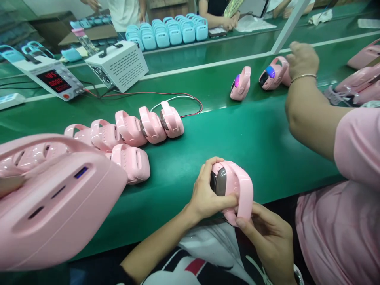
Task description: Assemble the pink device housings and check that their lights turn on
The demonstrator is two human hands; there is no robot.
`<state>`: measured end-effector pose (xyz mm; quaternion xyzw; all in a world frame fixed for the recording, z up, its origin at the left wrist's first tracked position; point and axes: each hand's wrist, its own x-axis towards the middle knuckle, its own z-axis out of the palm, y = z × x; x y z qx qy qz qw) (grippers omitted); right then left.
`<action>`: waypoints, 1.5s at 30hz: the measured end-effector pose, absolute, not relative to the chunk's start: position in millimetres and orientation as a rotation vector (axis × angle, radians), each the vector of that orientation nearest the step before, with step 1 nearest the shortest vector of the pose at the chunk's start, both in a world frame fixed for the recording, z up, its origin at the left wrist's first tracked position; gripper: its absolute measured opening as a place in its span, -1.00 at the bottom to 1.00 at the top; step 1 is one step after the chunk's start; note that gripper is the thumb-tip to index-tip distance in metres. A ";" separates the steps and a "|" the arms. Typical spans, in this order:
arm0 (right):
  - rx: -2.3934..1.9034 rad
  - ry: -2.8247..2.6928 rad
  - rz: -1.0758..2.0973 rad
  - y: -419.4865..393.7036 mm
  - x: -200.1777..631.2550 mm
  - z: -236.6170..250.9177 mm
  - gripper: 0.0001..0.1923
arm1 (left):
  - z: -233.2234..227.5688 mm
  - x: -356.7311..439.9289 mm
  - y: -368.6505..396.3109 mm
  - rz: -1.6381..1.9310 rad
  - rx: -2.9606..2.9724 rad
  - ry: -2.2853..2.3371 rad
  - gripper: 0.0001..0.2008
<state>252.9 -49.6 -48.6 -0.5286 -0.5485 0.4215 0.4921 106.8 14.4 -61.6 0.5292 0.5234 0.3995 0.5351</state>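
Pink box (pixel 234 182) with a handle — it's by the green table's (pixel 276 146) near edge. Left hand (pixel 204 194) fingers hug one side — right hand (pixel 268 233) fingers grip the bottom.

Pink device (pixel 233 180), green tabletop (pixel 264 146)

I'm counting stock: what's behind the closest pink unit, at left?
Behind the closest pink unit, other pink units stand on the green tabletop, some showing through its handle opening. Whatever its body covers can't be seen.
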 end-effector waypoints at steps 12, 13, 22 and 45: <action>-1.172 -1.567 0.994 -33.5 258.3 -45.3 -0.81 | -70.0 88.7 15.6 1.061 1.124 1.094 -0.30; -1.199 -1.605 0.946 -25.1 261.0 -49.9 -0.76 | -73.1 80.9 16.2 1.088 1.086 1.062 -0.30; -1.558 -1.815 0.723 42.8 277.1 -110.3 -0.82 | -74.0 29.2 14.5 1.276 1.099 1.163 -0.33; -1.440 -1.455 0.995 182.4 224.8 4.2 -0.61 | -104.1 74.3 91.1 1.335 1.120 1.453 -0.41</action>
